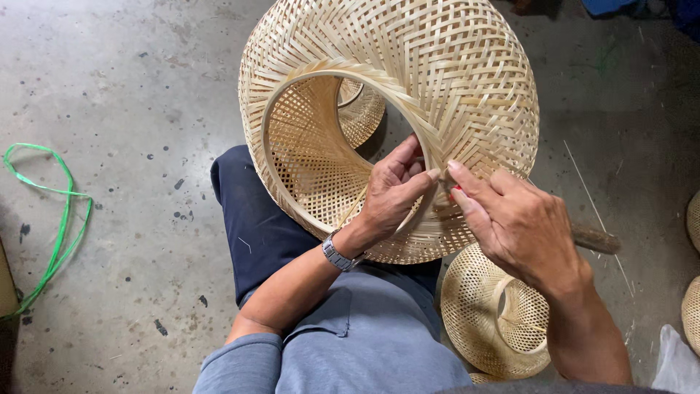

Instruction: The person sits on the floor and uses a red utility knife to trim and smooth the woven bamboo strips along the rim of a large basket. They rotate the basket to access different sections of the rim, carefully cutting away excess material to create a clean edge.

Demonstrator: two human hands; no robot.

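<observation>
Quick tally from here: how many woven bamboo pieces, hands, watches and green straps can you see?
Woven bamboo pieces: 5 — large shade, one behind it, one by the knee, two partly cut off at the right edge
Hands: 2 — left hand, right hand
Wristwatch: 1
Green strap: 1
Total: 9

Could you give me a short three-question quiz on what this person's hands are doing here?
1. True or false: the left hand reaches inside the rim of the large woven basket.
2. Which lies on the floor at far left? A) a green strap B) a hammer C) a blue bucket
3. What sits low on the floor under the right hand?

Key
1. True; its fingers curl over the inner rim hoop.
2. A, the green strap.
3. A smaller woven basket of the same open weave. The right hand pinches something small with a red part against the rim; what it is cannot be told.
</observation>
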